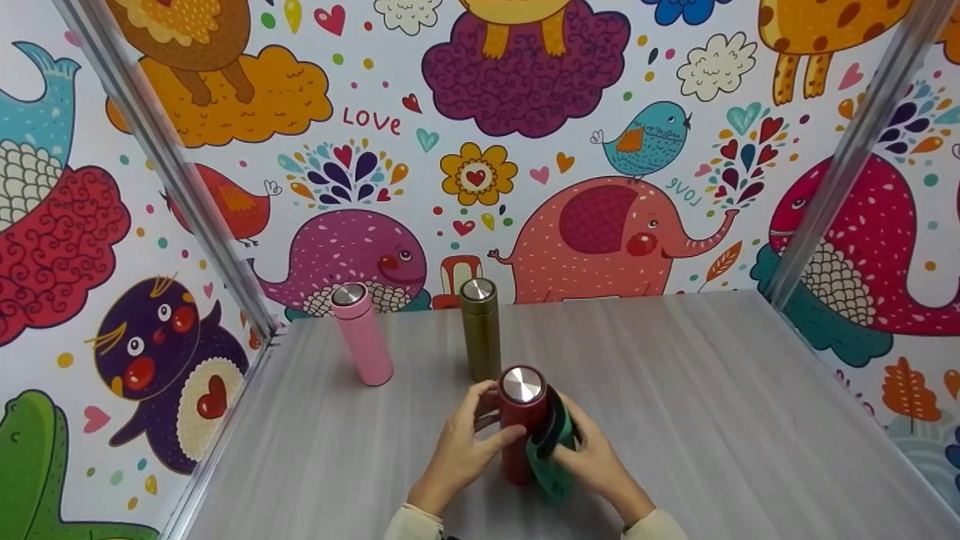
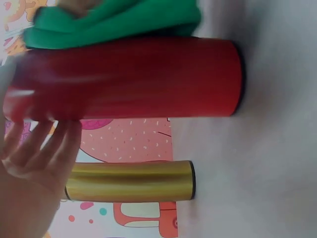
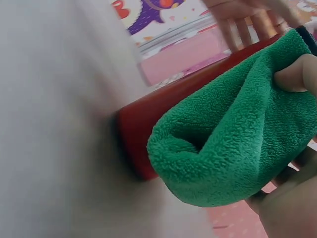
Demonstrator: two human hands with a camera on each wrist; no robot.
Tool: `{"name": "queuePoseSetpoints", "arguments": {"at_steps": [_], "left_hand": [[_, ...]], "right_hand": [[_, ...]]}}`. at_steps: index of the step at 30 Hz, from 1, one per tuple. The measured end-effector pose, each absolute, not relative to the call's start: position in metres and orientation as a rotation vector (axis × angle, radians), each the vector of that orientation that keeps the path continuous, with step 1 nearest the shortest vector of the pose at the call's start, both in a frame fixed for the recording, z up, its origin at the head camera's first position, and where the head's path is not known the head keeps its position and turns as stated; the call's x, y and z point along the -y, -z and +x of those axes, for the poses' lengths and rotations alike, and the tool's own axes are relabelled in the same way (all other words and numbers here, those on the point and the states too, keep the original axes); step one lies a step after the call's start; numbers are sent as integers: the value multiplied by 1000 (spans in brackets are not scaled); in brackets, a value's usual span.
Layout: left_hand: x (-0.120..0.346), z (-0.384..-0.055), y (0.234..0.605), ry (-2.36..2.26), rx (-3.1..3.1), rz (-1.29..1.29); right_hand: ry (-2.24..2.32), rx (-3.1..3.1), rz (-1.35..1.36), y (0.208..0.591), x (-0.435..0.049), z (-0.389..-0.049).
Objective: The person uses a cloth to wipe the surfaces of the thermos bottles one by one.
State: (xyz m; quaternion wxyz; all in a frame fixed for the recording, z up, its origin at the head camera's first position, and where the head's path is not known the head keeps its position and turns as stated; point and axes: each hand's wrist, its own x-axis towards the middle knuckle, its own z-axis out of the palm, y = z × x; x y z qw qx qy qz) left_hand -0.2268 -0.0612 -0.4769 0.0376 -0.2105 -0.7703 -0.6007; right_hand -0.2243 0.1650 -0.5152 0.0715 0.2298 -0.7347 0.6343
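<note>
A red thermos bottle [image 1: 515, 442] with a shiny steel lid stands upright in front of me. My left hand [image 1: 460, 444] grips its upper part, thumb across the front and fingers behind its left side. In my right hand [image 1: 597, 459] is a folded green cloth [image 1: 553, 472] with a dark edge, pressed against the bottle's right side. The right wrist view shows the fuzzy towel cloth [image 3: 223, 144] pinched under the thumb, covering part of the red bottle [image 3: 143, 119]. Whether the bottle's base touches the table cannot be told.
Just behind the red bottle stands an olive-gold thermos bottle [image 1: 482, 337]. A pink thermos bottle [image 1: 365, 345] is further left. All are over a grey wood-grain table [image 1: 675, 390], bounded by printed cartoon panels [image 1: 480, 225] and metal corner posts [image 1: 172, 172].
</note>
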Motion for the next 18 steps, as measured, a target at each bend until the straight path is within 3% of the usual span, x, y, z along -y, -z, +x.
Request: {"name": "queuePoseSetpoints", "arguments": {"at_steps": [11,18], "left_hand": [[66,-230,479,1766,2351,-815],[63,-225,480,1821,2278,-829]], "right_hand": [[-1748,1932,972,462,-167,-229],[-1723,1948,964,462,-168,-227]]}}
